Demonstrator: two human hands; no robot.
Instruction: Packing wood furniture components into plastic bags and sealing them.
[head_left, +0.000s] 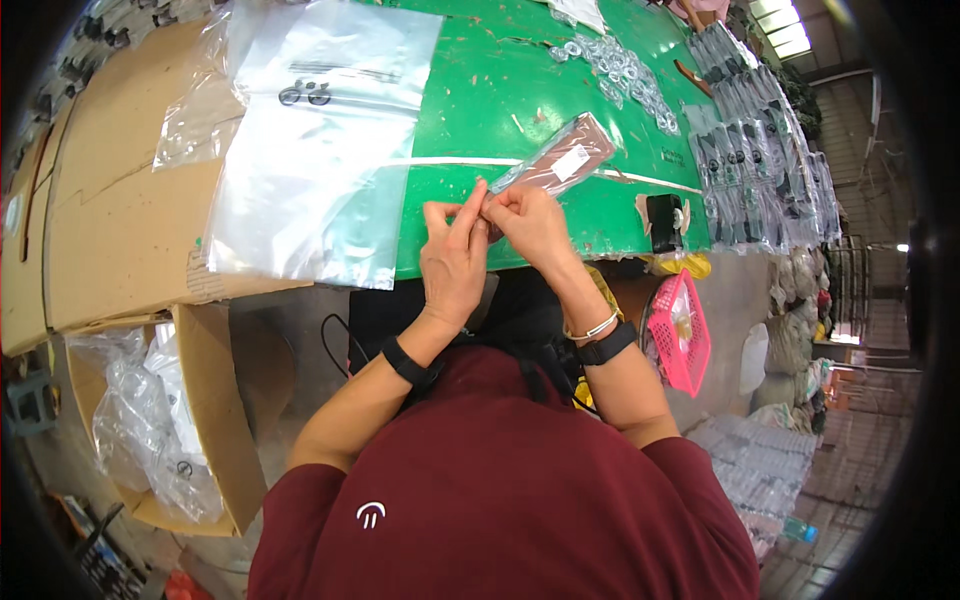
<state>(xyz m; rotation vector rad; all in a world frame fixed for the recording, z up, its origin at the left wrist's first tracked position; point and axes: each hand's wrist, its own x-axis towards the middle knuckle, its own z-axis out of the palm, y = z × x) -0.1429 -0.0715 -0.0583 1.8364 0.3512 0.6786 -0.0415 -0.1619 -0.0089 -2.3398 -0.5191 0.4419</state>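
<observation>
Right hand [537, 230] is pinching brown packet [543, 172], pointing to two o'clock; left hand [453, 258] is adjoining, its grasp I cannot tell

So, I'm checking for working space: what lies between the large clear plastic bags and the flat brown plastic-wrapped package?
In the head view, scuffed green tabletop with a thin white stripe; the left hand is at the near side, by the package.
</observation>
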